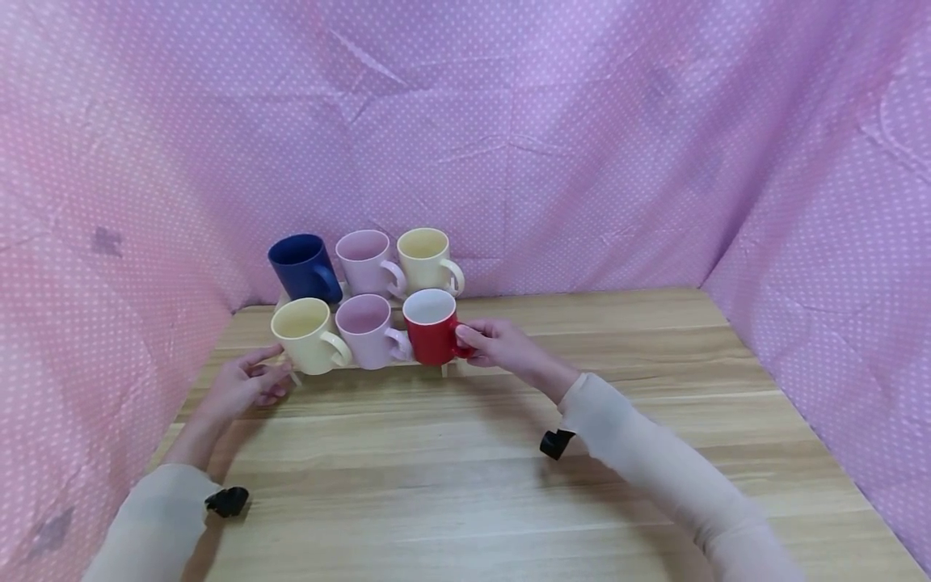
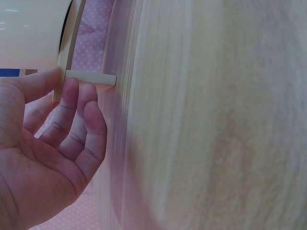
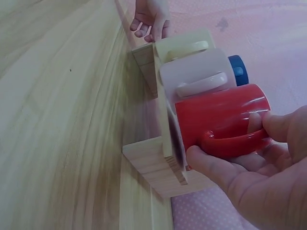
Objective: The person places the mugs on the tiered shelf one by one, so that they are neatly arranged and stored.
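Note:
My right hand (image 1: 502,347) grips the handle of a red mug (image 1: 431,335) with a white inside. The mug is upright at the right end of the front row, its base close to the wooden rack's board (image 3: 168,139); whether it rests fully there I cannot tell. At the rack's left end, my left hand (image 2: 53,139) pinches the board, thumb on the upper side and fingers below. Beside the red mug stand a pink mug (image 1: 366,335) and a pale yellow mug (image 1: 305,343) in front, handles turned right.
Behind, on the rack's rear row, are a tilted dark blue mug (image 1: 300,267), another pink mug (image 1: 366,263) and another yellow mug (image 1: 423,255). The rack stands near the back edge of a wood-grain table (image 1: 407,485). Pink dotted cloth (image 1: 509,145) hangs around the back and sides.

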{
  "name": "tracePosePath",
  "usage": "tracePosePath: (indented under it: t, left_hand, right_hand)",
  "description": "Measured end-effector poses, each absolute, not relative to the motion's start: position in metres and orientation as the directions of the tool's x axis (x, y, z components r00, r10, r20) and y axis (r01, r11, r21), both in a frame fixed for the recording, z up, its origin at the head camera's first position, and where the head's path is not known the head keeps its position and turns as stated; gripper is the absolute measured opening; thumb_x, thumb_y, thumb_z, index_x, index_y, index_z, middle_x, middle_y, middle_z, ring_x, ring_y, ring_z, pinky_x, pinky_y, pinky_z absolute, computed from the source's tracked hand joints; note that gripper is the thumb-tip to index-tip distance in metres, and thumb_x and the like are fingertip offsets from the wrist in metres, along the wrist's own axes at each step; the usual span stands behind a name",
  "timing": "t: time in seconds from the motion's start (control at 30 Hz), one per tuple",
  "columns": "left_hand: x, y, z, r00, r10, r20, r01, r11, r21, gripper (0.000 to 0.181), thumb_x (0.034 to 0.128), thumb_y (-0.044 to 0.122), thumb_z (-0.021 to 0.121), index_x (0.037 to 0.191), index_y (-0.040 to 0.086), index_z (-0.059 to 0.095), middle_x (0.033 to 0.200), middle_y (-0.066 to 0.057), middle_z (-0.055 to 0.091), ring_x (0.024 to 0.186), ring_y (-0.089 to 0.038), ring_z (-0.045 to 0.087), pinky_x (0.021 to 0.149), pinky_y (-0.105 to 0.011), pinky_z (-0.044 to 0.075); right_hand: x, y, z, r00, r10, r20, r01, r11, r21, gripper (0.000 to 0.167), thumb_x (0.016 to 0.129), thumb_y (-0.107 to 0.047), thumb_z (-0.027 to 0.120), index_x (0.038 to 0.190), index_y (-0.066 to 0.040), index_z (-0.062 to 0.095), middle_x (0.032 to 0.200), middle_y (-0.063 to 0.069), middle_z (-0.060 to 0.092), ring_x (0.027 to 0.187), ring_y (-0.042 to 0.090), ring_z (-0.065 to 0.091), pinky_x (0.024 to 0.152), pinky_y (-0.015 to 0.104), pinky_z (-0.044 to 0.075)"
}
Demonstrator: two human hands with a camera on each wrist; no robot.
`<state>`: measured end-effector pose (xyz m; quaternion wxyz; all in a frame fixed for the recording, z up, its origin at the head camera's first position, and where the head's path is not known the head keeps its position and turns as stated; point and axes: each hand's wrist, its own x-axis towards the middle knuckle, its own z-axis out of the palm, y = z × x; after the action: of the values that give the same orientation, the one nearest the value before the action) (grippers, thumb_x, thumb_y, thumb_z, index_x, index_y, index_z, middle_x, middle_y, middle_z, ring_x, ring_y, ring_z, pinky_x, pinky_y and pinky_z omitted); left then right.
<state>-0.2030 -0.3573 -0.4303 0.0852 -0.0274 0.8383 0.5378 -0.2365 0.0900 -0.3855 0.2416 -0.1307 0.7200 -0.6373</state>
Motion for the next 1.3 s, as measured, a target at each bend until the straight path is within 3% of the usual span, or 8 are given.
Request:
tracePosePath:
  t: [0.27,0.57,0.97,1.1,1.3]
  left_hand:
    - [-0.204,-0.358,-0.431,-0.983,0.043,-0.177,-0.141,0.436,0.889,0.076,0.1003,0.03,0.068,0.157,-0.003,0.028,0.093,-0.004,0.074,0.076,-0.016,0.069,0.069,-0.032,0.061]
    - [-0.202,-0.363,-0.434,-0.982,0.047,-0.186,-0.151,0.407,0.901,0.078,0.0999,0.027,0.068,0.158,-0.002,0.025,0.089,0.0,0.074,0.076,-0.015,0.069,0.069,-0.031,0.061]
    - [-0.212,-0.349,-0.44,-0.984,0.08,-0.159,-0.12,0.365,0.923,0.072,0.1023,0.024,0.065,0.157,-0.005,0.026,0.093,0.003,0.073,0.076,-0.016,0.069,0.069,-0.031,0.061]
    - [-0.213,-0.346,-0.443,-0.98,0.07,-0.185,-0.148,0.358,0.922,0.074,0.1018,0.024,0.065,0.157,-0.004,0.025,0.093,0.004,0.073,0.076,-0.015,0.069,0.07,-0.031,0.061]
    - [-0.209,-0.357,-0.439,-0.981,0.038,-0.188,-0.16,0.38,0.911,0.075,0.1019,0.025,0.065,0.156,-0.007,0.024,0.088,0.009,0.073,0.075,-0.013,0.069,0.068,-0.03,0.061]
  right_hand:
    - [-0.237,0.082,-0.393,-0.851,-0.505,-0.141,0.06,0.175,-0.983,0.039,0.105,-0.026,0.058,0.133,0.0,0.062,0.123,0.017,0.065,0.122,0.041,0.058,0.102,0.052,0.048]
    - [-0.226,0.073,-0.404,-0.92,-0.382,-0.087,-0.026,0.282,-0.959,0.044,0.104,-0.035,0.059,0.14,-0.009,0.061,0.128,0.011,0.065,0.114,0.027,0.064,0.092,0.047,0.056]
    - [-0.227,0.083,-0.403,-0.933,-0.339,-0.123,0.018,0.297,-0.955,0.047,0.105,-0.037,0.058,0.141,-0.007,0.06,0.13,0.013,0.065,0.116,0.028,0.064,0.091,0.045,0.058]
    - [-0.226,0.085,-0.402,-0.931,-0.335,-0.143,0.046,0.28,-0.959,0.045,0.104,-0.036,0.06,0.139,-0.007,0.062,0.128,0.012,0.066,0.115,0.031,0.064,0.093,0.049,0.056]
    - [-0.227,0.076,-0.401,-0.921,-0.37,-0.123,0.015,0.28,-0.96,0.047,0.104,-0.039,0.059,0.137,-0.007,0.063,0.128,0.012,0.067,0.117,0.032,0.063,0.094,0.049,0.056]
